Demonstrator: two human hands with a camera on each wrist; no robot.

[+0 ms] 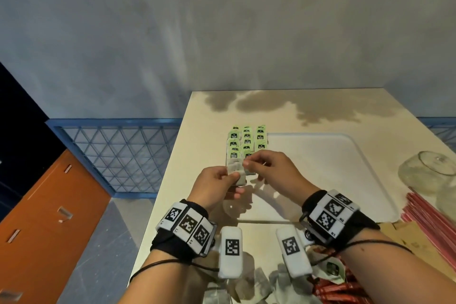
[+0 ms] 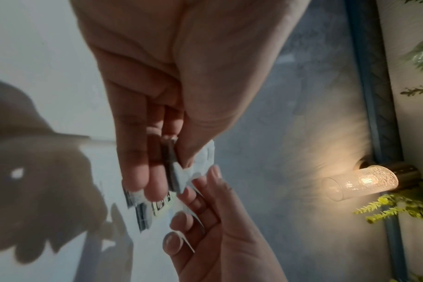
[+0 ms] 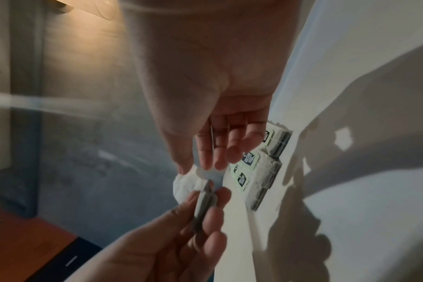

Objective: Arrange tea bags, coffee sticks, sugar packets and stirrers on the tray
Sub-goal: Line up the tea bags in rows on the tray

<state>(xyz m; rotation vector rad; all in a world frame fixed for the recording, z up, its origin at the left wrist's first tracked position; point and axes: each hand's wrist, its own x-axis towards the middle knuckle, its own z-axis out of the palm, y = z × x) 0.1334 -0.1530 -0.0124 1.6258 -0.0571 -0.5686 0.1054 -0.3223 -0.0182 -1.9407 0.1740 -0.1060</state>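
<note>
Both hands working one tea bag over a pale bench.

We are pinching a soft white tea bag (image 1: 236, 173) in our left hand (image 1: 214, 184) grip, while our right hand (image 1: 276, 171) grip is nipping its edge, just above rows of green-tagged tea bags (image 1: 247, 143) lying at the left edge of the smooth white tray (image 1: 345, 168); a mottled grey wall is rising behind.

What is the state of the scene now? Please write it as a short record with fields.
left hand: pinches a tea bag above the tray's left edge
right hand: pinches the same tea bag's top
tray: white, mostly bare
tea bags placed: three columns with green tags, at the tray's far left corner
loose tea bags: near table edge
red sticks: near right, off tray
stirrers: right of tray
</note>
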